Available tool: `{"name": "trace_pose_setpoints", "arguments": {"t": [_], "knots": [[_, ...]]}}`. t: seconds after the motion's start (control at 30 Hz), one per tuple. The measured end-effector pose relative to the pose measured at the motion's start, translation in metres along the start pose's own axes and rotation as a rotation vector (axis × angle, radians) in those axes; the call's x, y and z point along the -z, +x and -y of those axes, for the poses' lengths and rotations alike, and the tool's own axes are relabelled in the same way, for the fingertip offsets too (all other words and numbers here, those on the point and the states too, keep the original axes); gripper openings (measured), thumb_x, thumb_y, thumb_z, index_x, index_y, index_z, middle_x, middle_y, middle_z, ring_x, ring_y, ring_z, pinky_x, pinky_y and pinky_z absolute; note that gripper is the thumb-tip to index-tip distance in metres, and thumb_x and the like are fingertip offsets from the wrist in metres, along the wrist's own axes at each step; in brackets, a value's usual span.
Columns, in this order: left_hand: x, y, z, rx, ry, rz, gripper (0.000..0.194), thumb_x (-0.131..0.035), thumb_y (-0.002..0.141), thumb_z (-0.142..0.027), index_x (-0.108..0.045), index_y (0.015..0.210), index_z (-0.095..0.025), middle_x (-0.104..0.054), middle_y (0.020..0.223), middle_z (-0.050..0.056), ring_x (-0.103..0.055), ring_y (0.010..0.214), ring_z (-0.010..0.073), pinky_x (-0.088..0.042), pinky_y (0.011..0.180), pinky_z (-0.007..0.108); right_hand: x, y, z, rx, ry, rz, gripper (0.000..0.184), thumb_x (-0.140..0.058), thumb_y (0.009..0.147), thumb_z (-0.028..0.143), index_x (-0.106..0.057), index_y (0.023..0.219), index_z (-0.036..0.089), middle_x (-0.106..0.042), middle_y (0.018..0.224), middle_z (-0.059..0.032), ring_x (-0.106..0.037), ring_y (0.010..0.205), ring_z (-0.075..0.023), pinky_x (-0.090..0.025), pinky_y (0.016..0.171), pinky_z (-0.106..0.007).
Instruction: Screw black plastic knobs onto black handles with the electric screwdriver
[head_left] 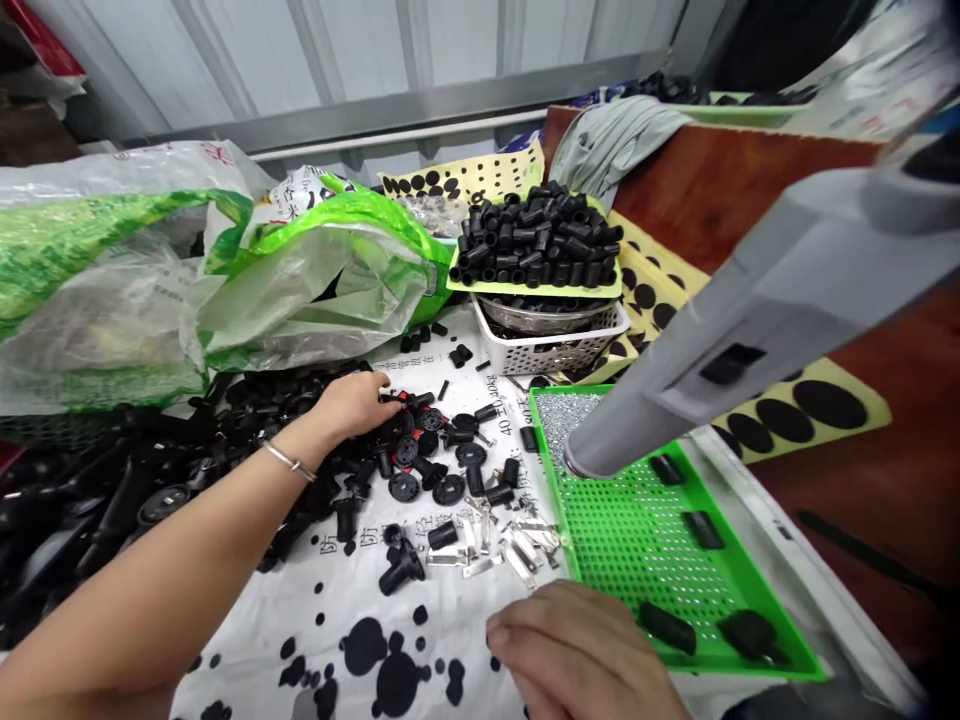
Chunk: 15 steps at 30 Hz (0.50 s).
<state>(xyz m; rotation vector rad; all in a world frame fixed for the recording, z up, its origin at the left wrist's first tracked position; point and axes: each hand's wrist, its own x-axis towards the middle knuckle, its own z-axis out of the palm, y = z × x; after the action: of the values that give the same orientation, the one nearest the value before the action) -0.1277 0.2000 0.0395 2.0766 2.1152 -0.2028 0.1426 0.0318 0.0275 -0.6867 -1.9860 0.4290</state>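
Note:
My left hand point(349, 405), a metal bangle on its wrist, lies palm down among small black plastic parts point(450, 460) on a white printed sheet point(315, 590). Its fingertips touch a black part with red on it point(397, 400), but I cannot tell whether they grip it. My right hand point(577, 650) rests at the bottom edge, beside the near corner of a green perforated tray point(637, 540). Its fingers are loosely curled and show nothing in them. Several bright metal clips point(510, 540) lie between my hands.
A heap of black parts point(97, 500) lies left, below green-and-clear plastic bags point(315, 280). Black tubes point(536, 240) fill a yellow sheet on a white basket point(551, 345). A large grey tube point(750, 310) crosses above the tray. Yellow sheets with black discs point(787, 410) lie right.

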Motion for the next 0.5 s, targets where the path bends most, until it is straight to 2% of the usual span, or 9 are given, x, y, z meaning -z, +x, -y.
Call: {"name": "trace_pose_setpoints", "arguments": {"t": [0.13, 0.23, 0.3, 0.4, 0.5], "knots": [[-0.013, 0.017, -0.004, -0.027, -0.095, 0.06, 0.027, -0.057, 0.089, -0.035, -0.061, 0.107, -0.016, -0.064, 0.108, 0.007, -0.063, 0.092, 0.0204, -0.053, 0.079, 0.04, -0.001, -0.009, -0.003, -0.021, 0.033, -0.042, 0.017, -0.049, 0.085, 0.007, -0.062, 0.094, 0.014, -0.07, 0.077, -0.0049, -0.065, 0.066, -0.0137, -0.051, 0.058, -0.027], [-0.011, 0.012, -0.001, -0.069, -0.206, 0.018, 0.027, -0.06, 0.087, -0.034, -0.063, 0.105, -0.015, -0.066, 0.102, 0.006, -0.064, 0.088, 0.0202, -0.053, 0.078, 0.039, 0.0, -0.013, -0.004, -0.045, 0.053, -0.05, 0.02, -0.05, 0.082, 0.004, -0.062, 0.096, 0.013, -0.07, 0.081, -0.0055, -0.064, 0.069, -0.0139, -0.052, 0.061, -0.028], [-0.005, -0.001, -0.002, -0.095, -0.29, -0.077, 0.032, -0.062, 0.083, -0.035, -0.063, 0.108, -0.015, -0.068, 0.102, 0.007, -0.065, 0.09, 0.0228, -0.052, 0.082, 0.04, 0.0, -0.015, -0.003, -0.052, 0.065, -0.051, 0.021, -0.05, 0.083, 0.004, -0.062, 0.097, 0.014, -0.069, 0.082, -0.0052, -0.064, 0.07, -0.014, -0.052, 0.063, -0.029], [0.006, -0.033, -0.01, -0.148, -0.42, -0.223, 0.045, -0.059, 0.08, -0.038, -0.058, 0.119, -0.015, -0.067, 0.114, 0.009, -0.063, 0.099, 0.025, -0.049, 0.09, 0.037, -0.001, -0.014, -0.004, -0.043, 0.074, -0.053, 0.02, -0.05, 0.084, 0.007, -0.061, 0.099, 0.014, -0.069, 0.082, -0.0048, -0.064, 0.07, -0.0136, -0.053, 0.063, -0.029], [0.009, -0.073, -0.026, -0.251, -0.591, -0.247, 0.054, -0.058, 0.08, -0.039, -0.05, 0.129, -0.017, -0.063, 0.122, 0.01, -0.06, 0.106, 0.0232, -0.049, 0.091, 0.032, 0.001, -0.007, -0.005, -0.057, 0.028, -0.08, 0.027, -0.05, 0.084, 0.008, -0.058, 0.109, 0.015, -0.069, 0.094, -0.0071, -0.065, 0.086, -0.0155, -0.055, 0.072, -0.03]]}}
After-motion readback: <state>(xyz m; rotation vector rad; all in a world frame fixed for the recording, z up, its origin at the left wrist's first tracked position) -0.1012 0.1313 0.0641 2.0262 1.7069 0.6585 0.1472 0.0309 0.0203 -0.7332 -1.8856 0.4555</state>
